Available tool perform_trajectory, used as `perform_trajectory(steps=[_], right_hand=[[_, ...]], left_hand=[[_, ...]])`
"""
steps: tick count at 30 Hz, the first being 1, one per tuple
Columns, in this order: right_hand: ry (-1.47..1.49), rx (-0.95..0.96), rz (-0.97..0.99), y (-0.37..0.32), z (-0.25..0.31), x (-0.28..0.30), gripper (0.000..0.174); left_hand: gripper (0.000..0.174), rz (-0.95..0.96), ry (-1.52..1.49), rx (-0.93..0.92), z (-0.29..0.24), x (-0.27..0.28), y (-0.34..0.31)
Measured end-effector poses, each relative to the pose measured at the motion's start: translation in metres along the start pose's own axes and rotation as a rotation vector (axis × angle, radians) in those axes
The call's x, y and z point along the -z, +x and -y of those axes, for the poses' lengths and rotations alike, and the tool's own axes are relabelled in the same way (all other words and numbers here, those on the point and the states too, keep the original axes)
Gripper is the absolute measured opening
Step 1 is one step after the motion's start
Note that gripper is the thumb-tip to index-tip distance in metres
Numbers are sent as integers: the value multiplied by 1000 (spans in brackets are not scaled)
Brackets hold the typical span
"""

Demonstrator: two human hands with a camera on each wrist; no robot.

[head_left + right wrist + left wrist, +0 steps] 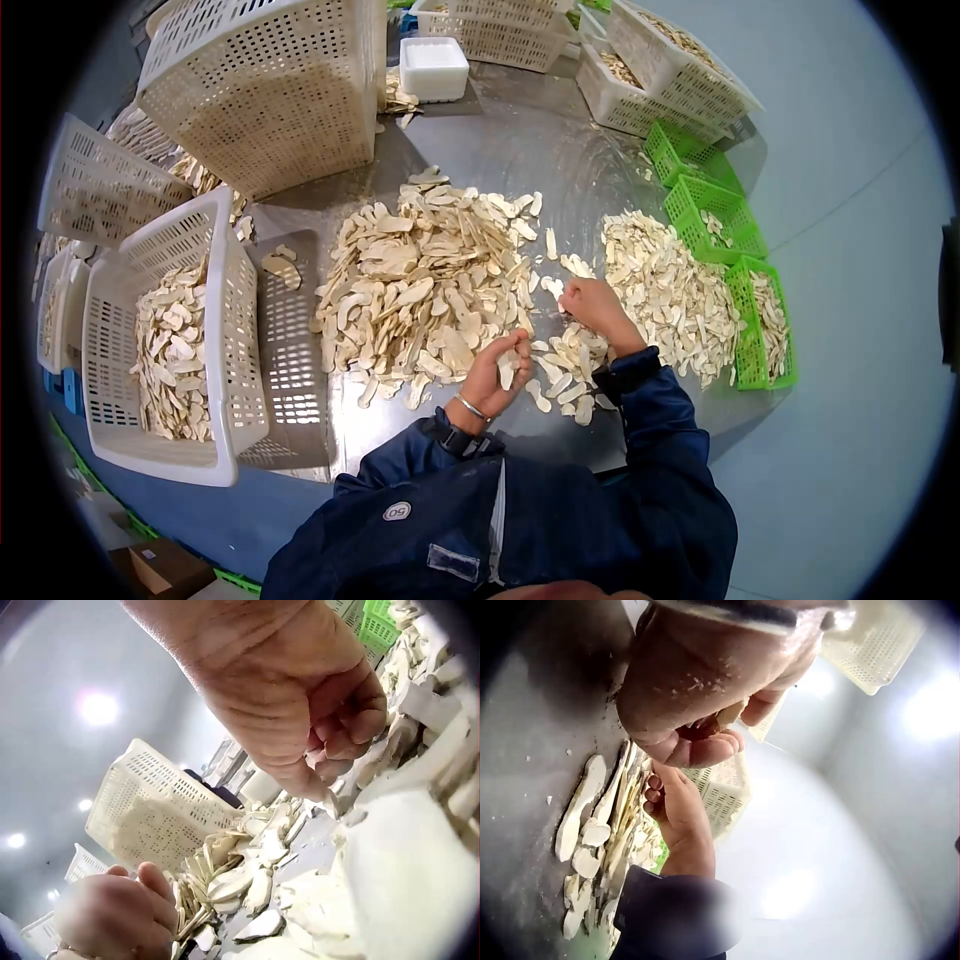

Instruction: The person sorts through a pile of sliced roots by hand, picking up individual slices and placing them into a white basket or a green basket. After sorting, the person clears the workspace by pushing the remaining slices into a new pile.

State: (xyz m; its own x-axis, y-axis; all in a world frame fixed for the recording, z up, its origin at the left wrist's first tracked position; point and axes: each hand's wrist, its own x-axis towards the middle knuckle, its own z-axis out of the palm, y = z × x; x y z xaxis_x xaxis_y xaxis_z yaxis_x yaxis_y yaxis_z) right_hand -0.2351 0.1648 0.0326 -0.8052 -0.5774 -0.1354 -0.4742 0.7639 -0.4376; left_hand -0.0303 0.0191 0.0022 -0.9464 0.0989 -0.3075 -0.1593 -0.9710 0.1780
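Note:
My left hand (492, 378) is curled around pale dried slices, one slice (508, 369) showing in the palm; a slice edge (732, 714) also peeks from between its fingers in the left wrist view. To the right, my right hand (597, 308) is low over the table with fingers bent, and a small slice (332, 802) is pinched at its fingertips. A large heap of slices (400, 285) lies left of the hands. Below the right hand is a smaller cluster of slices (572, 365), and further right spreads another heap of slices (665, 295).
At left stands a white basket (232, 330) part-filled with slices, with a tall perforated crate (270, 110) behind it. Green baskets (745, 270) line the table's right edge. A white tub (434, 70) and stacked crates (650, 95) stand at the back of the metal table (560, 130).

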Motion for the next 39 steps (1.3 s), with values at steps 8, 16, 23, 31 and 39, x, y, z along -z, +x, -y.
perform_trajectory(steps=[8,16,23,31,39], right_hand=[[-137,-97,-162,19,-9,17,24],[-90,191,-256,98,7,-14,28],[-122,225,-345,125,32,-27,20],[74,183,-202,90,26,1,21],[346,194,342,20,37,48,23]], left_hand=[[19,33,-23,-7,2,2,2],[18,35,-60,12,2,5,3],[17,14,-102,-11,-5,3,3],[23,90,-156,-125,-16,11,3],[39,171,-227,-144,-11,3,2]])
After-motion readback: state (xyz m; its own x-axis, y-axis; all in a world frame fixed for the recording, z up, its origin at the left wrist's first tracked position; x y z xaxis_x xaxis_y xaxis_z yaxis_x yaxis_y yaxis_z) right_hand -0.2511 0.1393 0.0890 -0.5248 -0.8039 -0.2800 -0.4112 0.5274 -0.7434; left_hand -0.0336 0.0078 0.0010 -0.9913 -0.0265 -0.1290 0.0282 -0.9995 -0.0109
